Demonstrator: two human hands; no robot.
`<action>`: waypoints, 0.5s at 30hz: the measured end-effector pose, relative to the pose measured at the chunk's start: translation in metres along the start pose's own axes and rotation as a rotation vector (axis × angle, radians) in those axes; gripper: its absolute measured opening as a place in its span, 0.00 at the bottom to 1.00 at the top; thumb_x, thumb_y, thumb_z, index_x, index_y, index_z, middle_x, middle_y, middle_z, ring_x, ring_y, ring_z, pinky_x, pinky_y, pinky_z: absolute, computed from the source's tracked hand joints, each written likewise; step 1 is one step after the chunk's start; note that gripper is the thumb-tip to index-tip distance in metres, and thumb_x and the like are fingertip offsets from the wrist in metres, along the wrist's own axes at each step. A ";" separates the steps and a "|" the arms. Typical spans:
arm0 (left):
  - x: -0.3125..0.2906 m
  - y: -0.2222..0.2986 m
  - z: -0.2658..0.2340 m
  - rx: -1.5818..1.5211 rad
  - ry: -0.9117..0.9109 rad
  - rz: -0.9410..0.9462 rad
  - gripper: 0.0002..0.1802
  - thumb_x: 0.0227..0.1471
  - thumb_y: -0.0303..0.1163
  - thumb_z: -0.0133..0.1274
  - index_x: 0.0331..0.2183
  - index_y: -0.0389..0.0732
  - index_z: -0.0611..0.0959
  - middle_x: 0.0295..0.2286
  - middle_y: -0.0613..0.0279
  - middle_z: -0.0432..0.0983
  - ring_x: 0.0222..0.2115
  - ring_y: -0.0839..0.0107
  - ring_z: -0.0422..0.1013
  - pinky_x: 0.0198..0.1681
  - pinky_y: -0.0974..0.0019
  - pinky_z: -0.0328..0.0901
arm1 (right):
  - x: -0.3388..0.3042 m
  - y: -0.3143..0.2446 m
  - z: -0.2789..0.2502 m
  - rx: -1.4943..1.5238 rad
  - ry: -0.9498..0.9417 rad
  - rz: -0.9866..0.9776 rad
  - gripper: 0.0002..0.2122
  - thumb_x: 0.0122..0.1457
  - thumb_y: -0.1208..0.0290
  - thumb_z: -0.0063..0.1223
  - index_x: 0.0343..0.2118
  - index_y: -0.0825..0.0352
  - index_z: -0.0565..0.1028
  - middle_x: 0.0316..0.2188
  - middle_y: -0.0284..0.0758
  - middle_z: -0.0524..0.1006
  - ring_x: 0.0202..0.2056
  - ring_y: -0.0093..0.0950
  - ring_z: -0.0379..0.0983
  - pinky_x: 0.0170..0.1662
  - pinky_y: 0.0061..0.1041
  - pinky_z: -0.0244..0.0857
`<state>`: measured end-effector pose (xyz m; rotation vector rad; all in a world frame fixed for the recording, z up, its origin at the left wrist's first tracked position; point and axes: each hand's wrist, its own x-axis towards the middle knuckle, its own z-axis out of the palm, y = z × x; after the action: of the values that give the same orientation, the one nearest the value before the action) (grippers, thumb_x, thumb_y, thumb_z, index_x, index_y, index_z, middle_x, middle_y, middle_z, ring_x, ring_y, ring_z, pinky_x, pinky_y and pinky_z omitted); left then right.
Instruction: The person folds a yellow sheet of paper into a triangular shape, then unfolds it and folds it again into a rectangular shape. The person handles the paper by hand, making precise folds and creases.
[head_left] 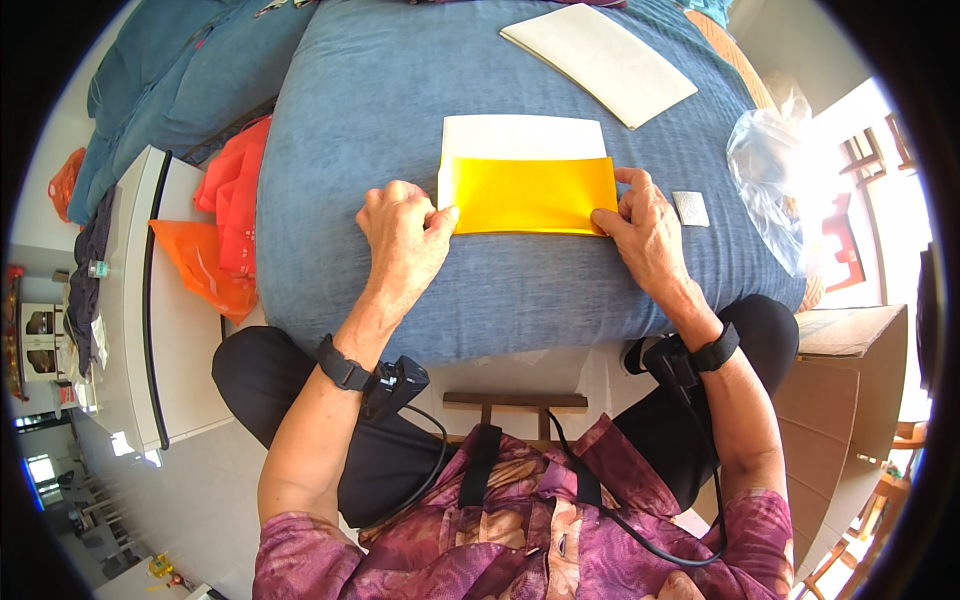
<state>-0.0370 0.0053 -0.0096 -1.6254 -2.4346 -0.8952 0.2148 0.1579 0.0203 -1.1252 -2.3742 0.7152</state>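
Yellow sheet (533,195), long axis left-to-right

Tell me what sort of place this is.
Probably a room in a home, perhaps a bedroom, judging by the broad, bed-like spread of blue cloth, the orange plastic bag beside it and the cardboard box at right.

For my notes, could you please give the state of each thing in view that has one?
Yellow sheet, flat
White paper, flat, partly under yellow sheet
Cream paper, flat, uncovered
Small white packet, lying flat
Clear bag, crumpled
Left hand, curled, touching yellow sheet
Right hand, touching yellow sheet
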 end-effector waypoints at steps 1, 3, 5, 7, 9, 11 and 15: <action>0.000 0.001 0.000 -0.015 -0.012 -0.006 0.16 0.48 0.35 0.66 0.18 0.37 0.81 0.35 0.60 0.77 0.41 0.57 0.67 0.47 0.50 0.61 | 0.000 0.000 0.000 -0.021 0.005 -0.010 0.23 0.58 0.68 0.60 0.52 0.76 0.69 0.26 0.39 0.73 0.33 0.35 0.71 0.39 0.36 0.69; 0.000 0.001 0.000 -0.043 -0.050 -0.032 0.14 0.49 0.33 0.66 0.19 0.36 0.82 0.36 0.59 0.76 0.42 0.58 0.65 0.50 0.50 0.57 | -0.001 0.000 0.001 -0.066 0.015 -0.019 0.23 0.57 0.68 0.59 0.53 0.76 0.69 0.28 0.42 0.75 0.35 0.37 0.73 0.40 0.37 0.70; -0.001 0.002 0.000 -0.035 -0.052 -0.032 0.14 0.49 0.33 0.66 0.19 0.37 0.82 0.36 0.59 0.76 0.42 0.58 0.65 0.50 0.50 0.57 | -0.001 -0.001 0.003 -0.112 0.028 -0.020 0.24 0.57 0.69 0.59 0.53 0.77 0.69 0.30 0.45 0.77 0.36 0.39 0.74 0.40 0.39 0.71; 0.000 0.002 0.001 -0.036 -0.049 -0.031 0.14 0.49 0.33 0.66 0.19 0.37 0.82 0.36 0.60 0.76 0.42 0.58 0.65 0.50 0.50 0.57 | -0.002 -0.002 0.005 -0.144 0.061 -0.062 0.23 0.57 0.70 0.58 0.53 0.77 0.69 0.28 0.45 0.77 0.37 0.40 0.74 0.41 0.39 0.71; 0.000 0.002 0.001 -0.040 -0.046 -0.035 0.14 0.49 0.33 0.67 0.18 0.37 0.82 0.36 0.60 0.76 0.42 0.58 0.66 0.49 0.50 0.58 | -0.002 -0.002 0.005 -0.157 0.083 -0.095 0.23 0.56 0.70 0.58 0.52 0.77 0.69 0.26 0.45 0.77 0.37 0.41 0.74 0.41 0.40 0.70; 0.000 0.002 0.001 -0.048 -0.037 -0.029 0.15 0.49 0.33 0.67 0.18 0.38 0.81 0.36 0.60 0.76 0.41 0.57 0.66 0.49 0.50 0.58 | -0.003 -0.002 0.004 -0.154 0.087 -0.113 0.23 0.56 0.70 0.58 0.52 0.78 0.69 0.23 0.45 0.76 0.36 0.42 0.74 0.42 0.41 0.70; 0.000 0.001 -0.001 -0.066 -0.053 -0.034 0.16 0.49 0.34 0.67 0.17 0.38 0.80 0.36 0.60 0.76 0.41 0.57 0.66 0.48 0.50 0.58 | -0.003 -0.003 0.001 -0.137 0.075 -0.094 0.23 0.56 0.71 0.58 0.52 0.78 0.69 0.19 0.44 0.75 0.37 0.44 0.74 0.42 0.41 0.70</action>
<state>-0.0366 0.0050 -0.0079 -1.6550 -2.5007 -0.9599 0.2145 0.1535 0.0202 -1.0662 -2.4241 0.4770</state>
